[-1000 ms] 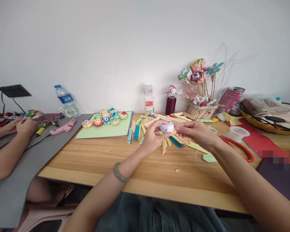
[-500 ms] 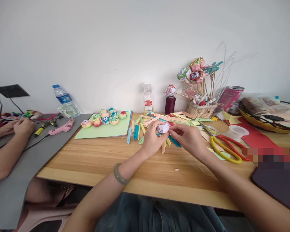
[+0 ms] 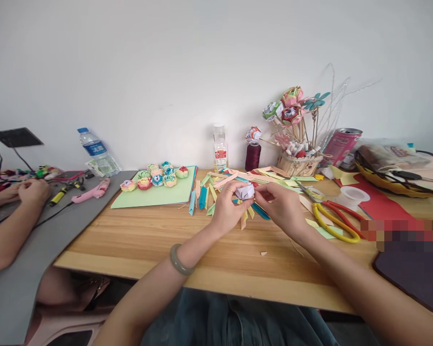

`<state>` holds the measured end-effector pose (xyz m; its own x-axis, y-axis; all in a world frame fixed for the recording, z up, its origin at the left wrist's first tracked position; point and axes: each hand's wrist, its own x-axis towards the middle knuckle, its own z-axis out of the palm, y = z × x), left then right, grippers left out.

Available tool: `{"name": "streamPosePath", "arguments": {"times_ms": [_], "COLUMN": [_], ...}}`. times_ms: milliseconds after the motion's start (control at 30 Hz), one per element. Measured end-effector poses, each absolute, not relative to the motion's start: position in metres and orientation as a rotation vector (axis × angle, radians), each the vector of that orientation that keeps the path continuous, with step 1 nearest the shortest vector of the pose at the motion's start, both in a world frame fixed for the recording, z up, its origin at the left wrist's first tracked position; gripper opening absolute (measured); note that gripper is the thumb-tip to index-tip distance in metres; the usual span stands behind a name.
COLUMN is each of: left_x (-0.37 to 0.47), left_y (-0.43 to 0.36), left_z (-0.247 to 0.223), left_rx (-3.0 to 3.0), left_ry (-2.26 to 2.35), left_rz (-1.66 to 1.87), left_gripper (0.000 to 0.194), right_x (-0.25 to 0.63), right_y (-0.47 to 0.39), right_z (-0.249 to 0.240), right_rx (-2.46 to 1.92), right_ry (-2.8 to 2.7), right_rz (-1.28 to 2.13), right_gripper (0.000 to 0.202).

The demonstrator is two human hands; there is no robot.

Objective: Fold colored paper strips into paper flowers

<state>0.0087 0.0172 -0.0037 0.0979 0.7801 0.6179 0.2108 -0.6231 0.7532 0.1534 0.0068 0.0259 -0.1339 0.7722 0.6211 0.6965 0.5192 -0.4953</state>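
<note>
A small white folded-paper flower [image 3: 244, 191] is held above the table in my left hand [image 3: 228, 209], its thumb and fingers closed around the left side and underneath. My right hand [image 3: 282, 205] is closed in a pinch at the flower's right edge; its fingertips partly hide what they grip. Behind and below both hands lies a loose pile of folded paper strips [image 3: 202, 198] in blue, peach, yellow and green. Scissors [image 3: 335, 223] with yellow and red handles rest to the right of my right hand.
Several finished paper flowers stand on green paper [image 3: 155, 199] to the left. A thread spool [image 3: 253, 156], a clear bottle [image 3: 220, 153] and a flower basket [image 3: 299, 164] line the wall. At far left are another person's hands [image 3: 34, 191], near a pink glue gun [image 3: 91, 190].
The white paper flower has turned slightly in my fingers, and my right fingertips have shifted a little along its right edge. The camera view has moved slightly.
</note>
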Motion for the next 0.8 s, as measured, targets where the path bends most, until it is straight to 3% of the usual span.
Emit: {"name": "streamPosePath", "arguments": {"times_ms": [133,400,800], "left_x": [0.009,0.008,0.007], "left_y": [0.015,0.018,0.016], "left_z": [-0.001,0.000,0.002], "left_rx": [1.869,1.796,1.757], "left_ry": [0.965,0.996,0.914], "left_rz": [1.557,1.570,1.489], "left_gripper": [0.027,0.028,0.031], "right_x": [0.153,0.159,0.170], "right_y": [0.005,0.014,0.023], "right_z": [0.028,0.035,0.037], "right_rx": [-1.181,-1.053,-1.069], "right_ry": [-1.862,-1.554,-1.577], "right_rz": [0.160,1.023,1.298], "right_gripper": [0.018,0.026,0.036]}}
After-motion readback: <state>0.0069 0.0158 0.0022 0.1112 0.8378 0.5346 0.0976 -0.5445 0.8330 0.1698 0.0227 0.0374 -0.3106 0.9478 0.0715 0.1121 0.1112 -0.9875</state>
